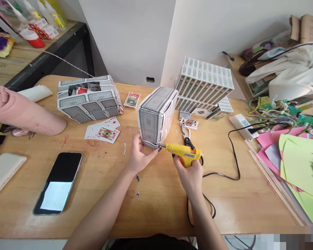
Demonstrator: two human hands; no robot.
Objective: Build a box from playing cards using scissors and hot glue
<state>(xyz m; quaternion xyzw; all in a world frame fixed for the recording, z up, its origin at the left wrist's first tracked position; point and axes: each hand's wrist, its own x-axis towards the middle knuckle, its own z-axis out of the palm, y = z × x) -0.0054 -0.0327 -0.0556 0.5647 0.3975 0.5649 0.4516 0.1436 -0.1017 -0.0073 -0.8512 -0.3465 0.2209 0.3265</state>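
In the head view, my left hand was clamped on the lower end of a grey-and-white patterned playing-card box, upright above the middle of the worktop. My right hand was wrapped around a yellow plastic glue gun, its metal nozzle at the box's bottom edge, just beside my left fingertips. A slip there could have burned me, if the nozzle was hot; pressing too hard might have tipped the box, and the looping black cable might have snagged and jerked my aim. The gun's pale label was too small to read, as was the print on the stacked green-and-white card packs; one white playing card showed a black spade.
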